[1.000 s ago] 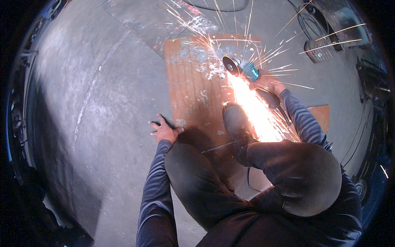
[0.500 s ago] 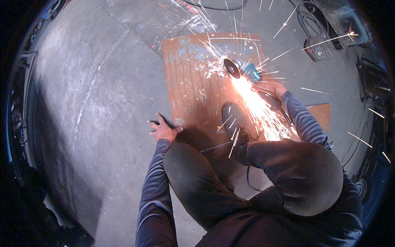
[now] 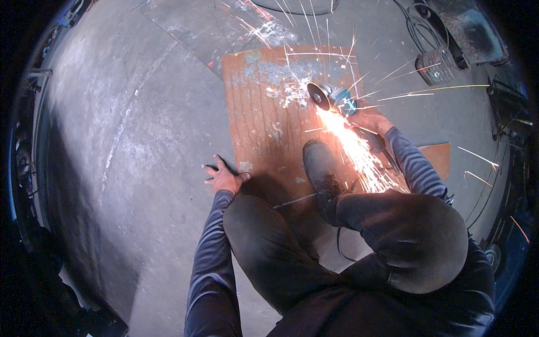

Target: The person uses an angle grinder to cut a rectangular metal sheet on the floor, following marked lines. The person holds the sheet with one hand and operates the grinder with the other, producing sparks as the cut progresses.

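A rusty metal sheet (image 3: 264, 118) with patches of worn pale paint lies flat on the floor. My right hand (image 3: 369, 119) is closed around an angle grinder (image 3: 343, 102) with a teal head. Its cutting disc (image 3: 319, 96) meets the sheet near white marked lines (image 3: 320, 53). Bright sparks (image 3: 359, 154) stream from the disc back toward me, past my right boot (image 3: 319, 163), which rests on the sheet. My left hand (image 3: 225, 178) lies with fingers spread at the sheet's left edge, holding nothing. Glare partly hides the grip on the grinder.
A smaller rusty piece (image 3: 437, 157) lies beyond my right forearm. Coiled cable (image 3: 418, 25) and a ribbed metal box (image 3: 435, 67) stand at the far right. A thin cord (image 3: 338, 244) runs beneath my bent right leg. Grey concrete floor (image 3: 146, 140) stretches off to the left.
The grinder has shifted very slightly right and toward me along the sheet. The spark stream looks narrower, baring more of my right boot. My left hand has stayed in place.
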A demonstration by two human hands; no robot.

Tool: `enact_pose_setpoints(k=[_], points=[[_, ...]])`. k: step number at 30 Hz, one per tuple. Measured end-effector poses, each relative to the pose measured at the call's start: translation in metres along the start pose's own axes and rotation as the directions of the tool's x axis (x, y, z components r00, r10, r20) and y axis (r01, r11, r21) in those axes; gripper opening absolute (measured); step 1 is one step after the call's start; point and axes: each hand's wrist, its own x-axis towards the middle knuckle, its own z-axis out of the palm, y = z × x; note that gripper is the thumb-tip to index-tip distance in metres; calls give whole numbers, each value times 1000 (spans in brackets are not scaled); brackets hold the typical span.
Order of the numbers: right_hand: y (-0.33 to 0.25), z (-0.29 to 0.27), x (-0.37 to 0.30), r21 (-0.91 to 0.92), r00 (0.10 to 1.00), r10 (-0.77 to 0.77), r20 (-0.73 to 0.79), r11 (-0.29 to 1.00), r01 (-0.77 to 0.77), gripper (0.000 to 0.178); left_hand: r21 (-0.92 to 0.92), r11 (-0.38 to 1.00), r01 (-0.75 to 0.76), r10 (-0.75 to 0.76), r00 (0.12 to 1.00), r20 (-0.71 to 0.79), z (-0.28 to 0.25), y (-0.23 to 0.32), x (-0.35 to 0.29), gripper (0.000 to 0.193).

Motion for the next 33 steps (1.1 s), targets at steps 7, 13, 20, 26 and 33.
enact_pose_setpoints(k=[7, 13, 20, 26, 33], points=[[-11, -6, 36, -272, 970, 85, 230, 962, -20, 69, 6, 1000, 26, -26, 1000, 8, -3, 1, -4, 144], [-8, -3, 33, -165, 986, 8, 164, 986, 19, 73, 26, 999, 25, -26, 1000, 11, -3, 5, -5, 144], [-10, 0, 38, -204, 989, 113, 97, 975, -92, 83, 7, 1000, -5, 5, 1000, 3, 0, 5, 0, 141], [-29, -1, 39, -313, 981, 146, 126, 945, -100, 88, 69, 997, -34, 35, 999, -12, 5, -6, 7, 151], [-25, -7, 34, -364, 980, 126, 154, 929, -62, 81, 12, 1000, 16, -17, 999, 38, -4, 8, -3, 143]])
